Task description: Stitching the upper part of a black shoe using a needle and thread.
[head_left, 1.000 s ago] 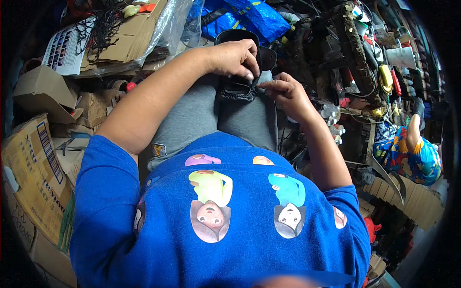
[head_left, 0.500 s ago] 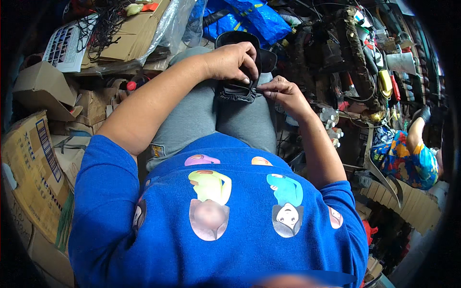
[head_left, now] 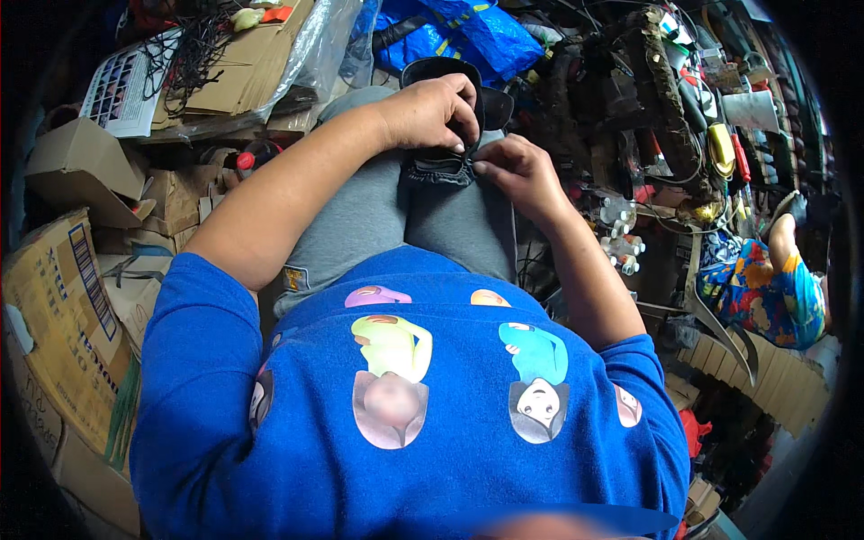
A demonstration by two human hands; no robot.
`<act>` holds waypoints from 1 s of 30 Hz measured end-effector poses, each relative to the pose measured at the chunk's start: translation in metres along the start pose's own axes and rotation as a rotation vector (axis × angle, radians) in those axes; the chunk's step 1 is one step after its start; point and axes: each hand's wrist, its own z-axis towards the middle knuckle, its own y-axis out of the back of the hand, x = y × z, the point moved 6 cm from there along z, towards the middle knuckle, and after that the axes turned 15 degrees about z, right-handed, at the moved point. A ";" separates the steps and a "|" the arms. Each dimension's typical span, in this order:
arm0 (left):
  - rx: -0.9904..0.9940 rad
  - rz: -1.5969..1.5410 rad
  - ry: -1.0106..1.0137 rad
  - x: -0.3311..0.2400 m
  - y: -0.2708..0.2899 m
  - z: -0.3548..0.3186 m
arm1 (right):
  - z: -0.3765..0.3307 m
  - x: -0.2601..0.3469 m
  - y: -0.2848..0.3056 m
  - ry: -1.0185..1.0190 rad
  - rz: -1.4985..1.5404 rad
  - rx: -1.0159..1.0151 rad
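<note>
On my lap lies a black item (head_left: pixel 438 170) with smooth curved flaps at its far end and a gathered, ruffled edge at the near end; I cannot make out its exact kind. My left hand (head_left: pixel 434 112) rests over its middle, fingers bent down and closed on its edge. To the right, my right hand (head_left: pixel 522 173) pinches at the same edge with thumb and forefinger. Whether a thread or small tool is between those fingertips is too small to tell. Part of the item is hidden under the left hand.
Cardboard sheets (head_left: pixel 247 76) with black cords lie at the far left, above open cardboard boxes (head_left: pixel 85 171). A blue plastic bag (head_left: pixel 459 36) is straight ahead. Bottles (head_left: pixel 621 236), tools and a curved blade (head_left: pixel 720 333) crowd the right, where another person (head_left: pixel 772 288) sits.
My right hand has moved slightly left and up, its fingers closer to the black item's edge. My left hand keeps its hold.
</note>
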 end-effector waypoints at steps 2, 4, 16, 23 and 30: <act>-0.012 0.023 -0.008 -0.006 0.003 -0.003 | 0.003 0.013 0.003 0.069 -0.068 -0.026; -0.409 0.298 0.056 -0.012 0.031 -0.017 | 0.001 0.013 0.007 0.029 -0.079 -0.001; -0.380 0.379 0.188 -0.034 0.019 -0.090 | -0.026 0.016 -0.003 0.150 -0.359 -0.063; -0.388 0.419 0.150 -0.022 0.015 -0.069 | -0.006 -0.007 0.011 -0.075 0.010 0.095; -0.309 0.366 0.147 -0.009 0.006 -0.058 | 0.007 -0.011 0.017 -0.059 -0.091 0.157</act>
